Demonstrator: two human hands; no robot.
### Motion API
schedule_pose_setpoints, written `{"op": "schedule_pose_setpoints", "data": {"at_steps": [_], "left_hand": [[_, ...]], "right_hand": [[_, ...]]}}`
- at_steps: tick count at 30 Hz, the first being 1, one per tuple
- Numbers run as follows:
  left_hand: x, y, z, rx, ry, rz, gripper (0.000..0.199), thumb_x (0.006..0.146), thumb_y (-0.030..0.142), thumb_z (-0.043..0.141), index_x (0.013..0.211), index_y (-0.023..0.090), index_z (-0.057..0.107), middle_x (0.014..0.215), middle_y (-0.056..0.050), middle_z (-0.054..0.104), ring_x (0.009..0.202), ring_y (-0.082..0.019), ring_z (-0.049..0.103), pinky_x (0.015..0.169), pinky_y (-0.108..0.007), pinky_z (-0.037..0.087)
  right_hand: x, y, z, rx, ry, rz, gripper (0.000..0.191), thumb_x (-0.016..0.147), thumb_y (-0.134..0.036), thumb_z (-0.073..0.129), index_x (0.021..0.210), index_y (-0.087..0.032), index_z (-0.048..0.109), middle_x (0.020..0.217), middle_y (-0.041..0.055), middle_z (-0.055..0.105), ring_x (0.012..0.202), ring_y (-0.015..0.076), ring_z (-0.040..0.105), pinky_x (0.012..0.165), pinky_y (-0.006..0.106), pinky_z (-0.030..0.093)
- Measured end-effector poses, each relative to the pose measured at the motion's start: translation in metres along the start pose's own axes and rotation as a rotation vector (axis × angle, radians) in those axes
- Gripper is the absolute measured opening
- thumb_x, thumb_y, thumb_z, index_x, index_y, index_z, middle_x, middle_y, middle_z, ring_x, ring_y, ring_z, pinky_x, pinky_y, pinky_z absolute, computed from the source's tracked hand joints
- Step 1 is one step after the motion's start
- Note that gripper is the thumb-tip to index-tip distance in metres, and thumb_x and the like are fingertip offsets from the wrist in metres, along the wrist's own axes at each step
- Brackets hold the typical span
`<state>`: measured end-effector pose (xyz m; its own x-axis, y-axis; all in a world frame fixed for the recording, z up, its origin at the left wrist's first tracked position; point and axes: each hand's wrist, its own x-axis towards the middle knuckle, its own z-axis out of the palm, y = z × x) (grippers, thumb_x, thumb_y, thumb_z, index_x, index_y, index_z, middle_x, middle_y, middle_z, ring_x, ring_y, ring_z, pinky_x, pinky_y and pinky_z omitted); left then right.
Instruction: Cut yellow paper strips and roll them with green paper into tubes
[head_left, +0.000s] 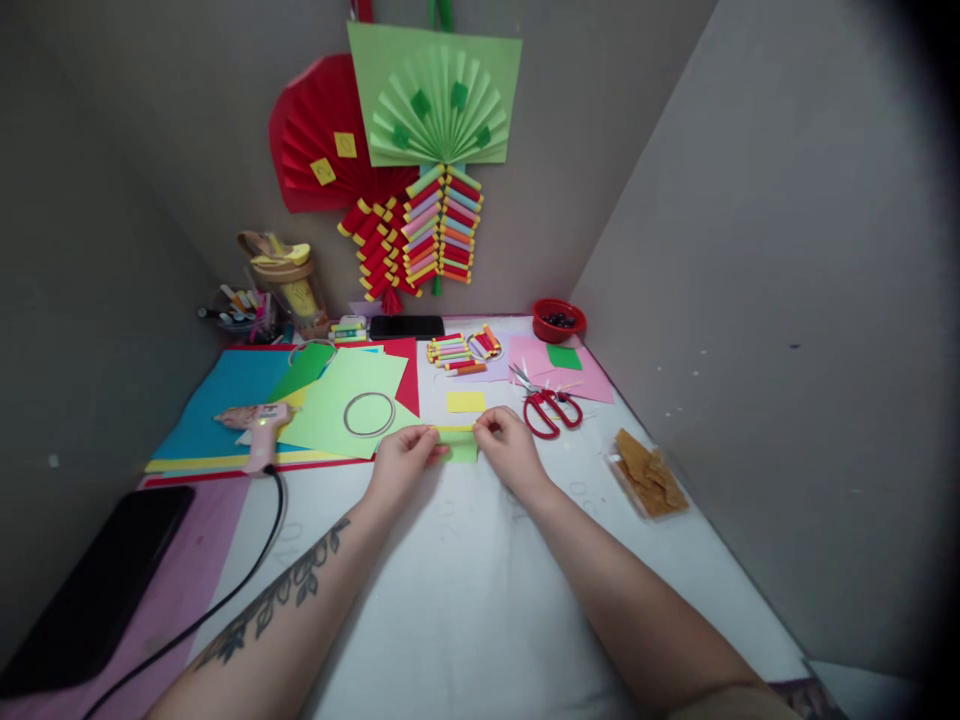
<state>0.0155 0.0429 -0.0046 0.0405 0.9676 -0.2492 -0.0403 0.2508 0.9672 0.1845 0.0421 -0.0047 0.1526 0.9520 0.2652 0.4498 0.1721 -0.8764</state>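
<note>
Between my two hands is a small light green paper piece (459,448) with a yellow strip along its top edge. My left hand (409,455) pinches its left end, fingers closed. At the right end, the closed fingertips of my right hand (508,445) grip the same piece. Just beyond it a yellow paper rectangle (466,402) lies flat on the white table. Red-handled scissors (551,405) rest open to the right of my right hand. Left of my left hand, a thin ring (369,414) lies on a light green sheet (330,425).
A pink glue gun (264,432) with a black cord lies on coloured sheets at left. Small paper rolls (448,350) sit farther back, near a red bowl (559,320). A clear box (649,475) stands at right. Paper fans (442,105) hang on the wall.
</note>
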Motion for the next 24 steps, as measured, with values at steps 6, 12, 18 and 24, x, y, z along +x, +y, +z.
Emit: {"op": "schedule_pose_setpoints", "data": {"at_steps": [6, 12, 18, 24], "left_hand": [[0.0022, -0.0030, -0.0013, -0.009, -0.004, 0.003, 0.036, 0.066, 0.046, 0.069, 0.083, 0.014, 0.067, 0.075, -0.005, 0.070, 0.075, -0.018, 0.067, 0.068, -0.026, 0.050], [0.0018, -0.0024, -0.0005, -0.013, -0.008, -0.003, 0.036, 0.066, 0.046, 0.069, 0.083, 0.014, 0.066, 0.074, -0.004, 0.069, 0.076, -0.019, 0.067, 0.067, -0.025, 0.050], [0.0009, -0.0013, 0.0000, -0.028, -0.013, -0.005, 0.036, 0.065, 0.045, 0.070, 0.083, 0.014, 0.067, 0.074, -0.004, 0.069, 0.076, -0.020, 0.067, 0.068, -0.026, 0.050], [0.0029, -0.0054, -0.0016, -0.019, -0.025, 0.009, 0.034, 0.066, 0.045, 0.069, 0.081, 0.015, 0.067, 0.072, -0.002, 0.069, 0.075, -0.019, 0.067, 0.067, -0.025, 0.049]], "right_hand": [[0.0001, 0.0002, -0.0011, 0.017, -0.011, 0.012, 0.006, 0.072, -0.021, 0.051, 0.067, -0.019, 0.053, 0.072, 0.0016, 0.056, 0.068, 0.0155, 0.053, 0.065, 0.027, 0.043], [-0.0001, -0.0021, -0.0019, 0.019, -0.021, 0.068, 0.006, 0.071, -0.022, 0.052, 0.066, -0.019, 0.054, 0.069, 0.0006, 0.056, 0.067, 0.0154, 0.053, 0.064, 0.027, 0.042], [0.0004, -0.0026, -0.0020, 0.044, -0.040, 0.113, 0.008, 0.071, -0.025, 0.052, 0.066, -0.019, 0.054, 0.065, -0.0004, 0.055, 0.062, 0.0147, 0.051, 0.059, 0.026, 0.040], [0.0009, -0.0021, -0.0022, 0.043, -0.039, 0.125, 0.009, 0.070, -0.026, 0.052, 0.066, -0.019, 0.053, 0.065, -0.0008, 0.055, 0.061, 0.0140, 0.050, 0.058, 0.025, 0.040]]}}
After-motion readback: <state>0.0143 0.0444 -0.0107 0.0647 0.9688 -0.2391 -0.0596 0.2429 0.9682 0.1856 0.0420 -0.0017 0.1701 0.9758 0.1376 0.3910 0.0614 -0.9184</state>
